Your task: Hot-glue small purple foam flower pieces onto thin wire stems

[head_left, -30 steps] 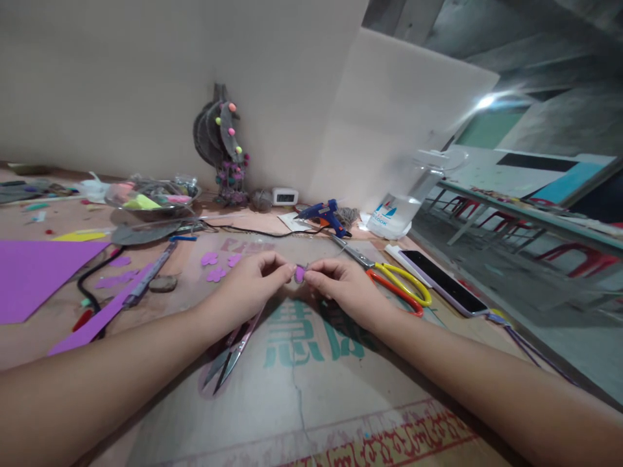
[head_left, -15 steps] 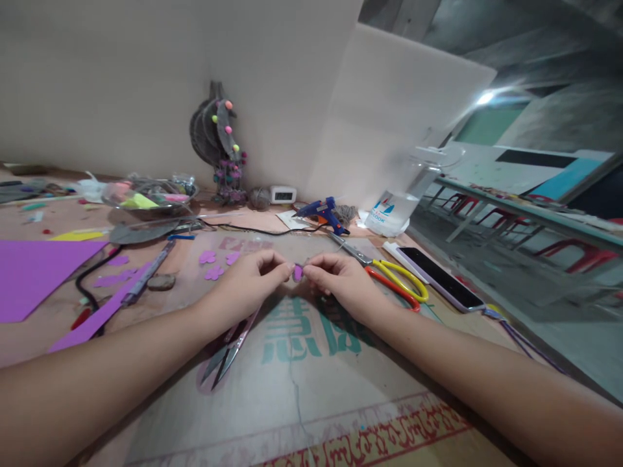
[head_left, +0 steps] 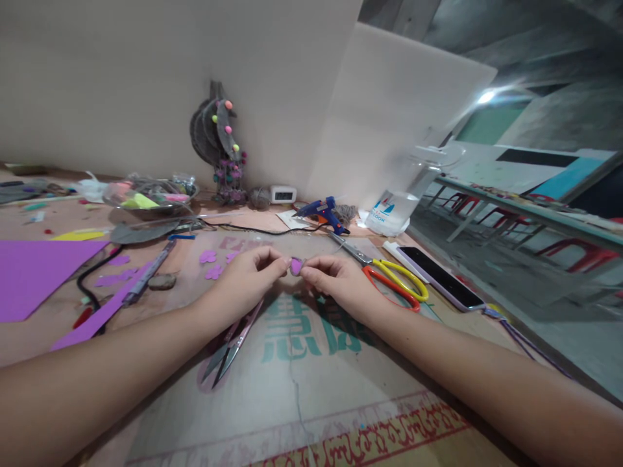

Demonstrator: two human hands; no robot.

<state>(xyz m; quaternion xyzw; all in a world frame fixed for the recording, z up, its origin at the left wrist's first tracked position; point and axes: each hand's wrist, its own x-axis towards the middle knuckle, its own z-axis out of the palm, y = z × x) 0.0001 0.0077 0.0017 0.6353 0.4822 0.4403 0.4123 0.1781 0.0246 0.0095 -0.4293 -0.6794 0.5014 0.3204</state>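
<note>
Purple flower cutouts (head_left: 208,257) lie finished; purple sheet (head_left: 39,279) remains. The left hand's (head_left: 256,275) and right hand's (head_left: 335,279) fingers pinch one small, grey-edged purple piece (head_left: 296,266), apparently incomplete.

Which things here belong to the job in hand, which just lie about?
Job, likely:
- small purple piece, pinched by left hand and right hand
- purple cut-outs
- snips
- scissors

Lying about, apparently:
- phone
- white clock
- clear jug

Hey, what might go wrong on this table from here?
The small purple piece, held between the left hand and right hand, might slip and drop. The snips lie near the left forearm, blades bare, and could nick it. The clear jug stands near the glue gun; if knocked, it might tip that way.
</note>
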